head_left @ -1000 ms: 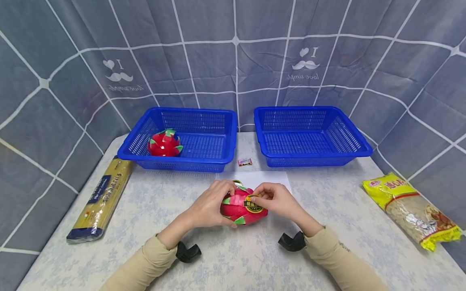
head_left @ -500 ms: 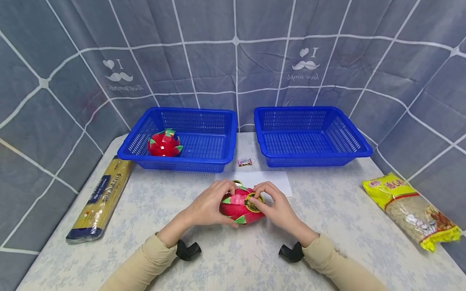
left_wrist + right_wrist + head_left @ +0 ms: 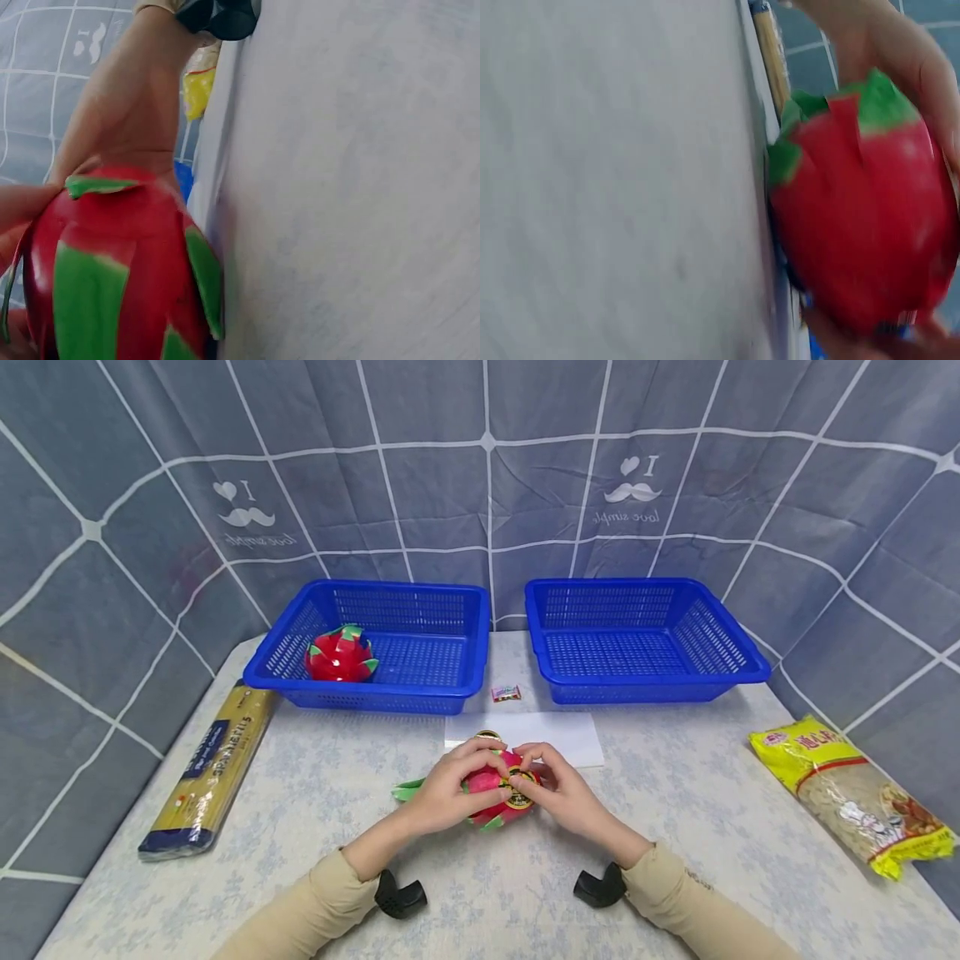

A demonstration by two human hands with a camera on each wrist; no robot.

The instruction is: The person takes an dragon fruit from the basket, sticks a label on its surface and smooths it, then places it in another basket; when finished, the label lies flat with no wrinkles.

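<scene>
A red dragon fruit with green scales [image 3: 484,782] lies on its side at the middle of the table. My left hand [image 3: 453,789] holds it from the left, fingers bent over its top and thumb at the sticker. From the right, my right hand [image 3: 567,791] grips its other end, thumb also at the sticker. The round black-and-gold sticker [image 3: 519,795] is on the fruit between both thumbs. In the left wrist view the dragon fruit [image 3: 157,255] fills the lower left. The right wrist view shows the dragon fruit [image 3: 855,217] with a hand behind it.
Behind stand two blue baskets; the left basket [image 3: 375,695] holds another dragon fruit [image 3: 341,653], while the right basket [image 3: 652,681] is at the right. Also present: a white sheet [image 3: 577,739], small candy packet [image 3: 506,693], spaghetti pack [image 3: 210,768] and yellow-ended pasta bag [image 3: 847,789].
My left hand has shifted right along the dragon fruit, baring its green leafy end at the left. Its thumb has come to the sticker. My right hand stays on the right end.
</scene>
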